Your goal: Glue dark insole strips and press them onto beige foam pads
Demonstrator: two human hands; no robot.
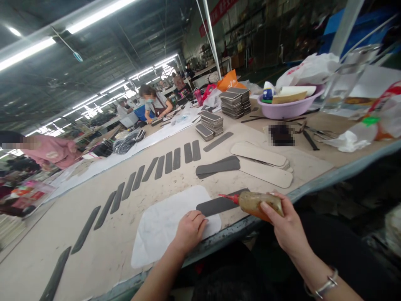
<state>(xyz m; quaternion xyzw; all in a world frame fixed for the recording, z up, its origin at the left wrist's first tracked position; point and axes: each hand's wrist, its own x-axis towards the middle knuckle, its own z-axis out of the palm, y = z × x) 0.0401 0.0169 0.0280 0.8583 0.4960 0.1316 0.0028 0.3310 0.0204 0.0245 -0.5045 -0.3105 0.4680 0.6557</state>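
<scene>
My right hand (286, 221) is wrapped round a squeeze bottle (261, 204) of amber liquid. The bottle lies nearly level, its red nozzle pointing left above a dark grey strip (217, 205). The near left end of that strip is under the curled fingers of my left hand (191, 228), which rests at the table's front edge. A white sheet (166, 225) lies beneath the hand and part of the strip. Just beyond, overlapping dark strips (217, 167) touch a fanned pile of beige strips (263, 163).
A row of separate dark strips (131, 179) runs across the brown-covered table. Stacks of pale-edged pieces (211, 125) stand farther back. A purple basin (285, 108), glass jar (351, 79) and scissors (326, 134) occupy the right. Co-workers sit across the table.
</scene>
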